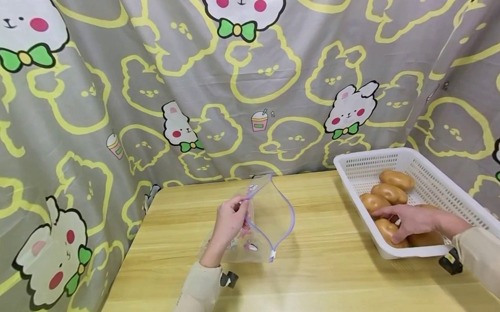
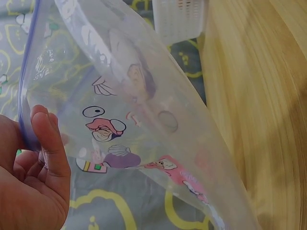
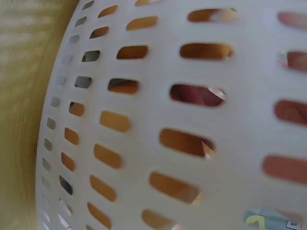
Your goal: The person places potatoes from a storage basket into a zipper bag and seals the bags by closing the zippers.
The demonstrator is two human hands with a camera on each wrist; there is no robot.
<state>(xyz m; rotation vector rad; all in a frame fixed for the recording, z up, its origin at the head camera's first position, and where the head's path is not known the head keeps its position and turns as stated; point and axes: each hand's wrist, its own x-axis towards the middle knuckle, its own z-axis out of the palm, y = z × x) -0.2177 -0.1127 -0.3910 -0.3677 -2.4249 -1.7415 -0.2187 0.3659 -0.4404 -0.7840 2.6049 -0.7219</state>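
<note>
In the head view my left hand (image 1: pixel 232 219) pinches the rim of a clear zip bag (image 1: pixel 255 248) with a purple seal and printed cartoon figures. The bag's mouth stands apart, facing right. The left wrist view shows the thumb and curled fingers of the left hand (image 2: pixel 41 177) at the purple edge of the bag (image 2: pixel 139 120). My right hand (image 1: pixel 417 219) reaches into a white slotted basket (image 1: pixel 454 186), with thumb and fingers around a smooth brown potato (image 1: pixel 385 231) near the left wall. Several more potatoes (image 1: pixel 390 193) lie there. Through the basket wall (image 3: pixel 144 105), the right wrist view shows only brown patches and bits of fingers.
Both bag and basket stand on a wooden table (image 1: pixel 318 285), the basket at its right side. A grey patterned curtain (image 1: pixel 211 82) hangs behind the table and along both sides. Small black devices (image 1: pixel 229 279) sit at the wrists.
</note>
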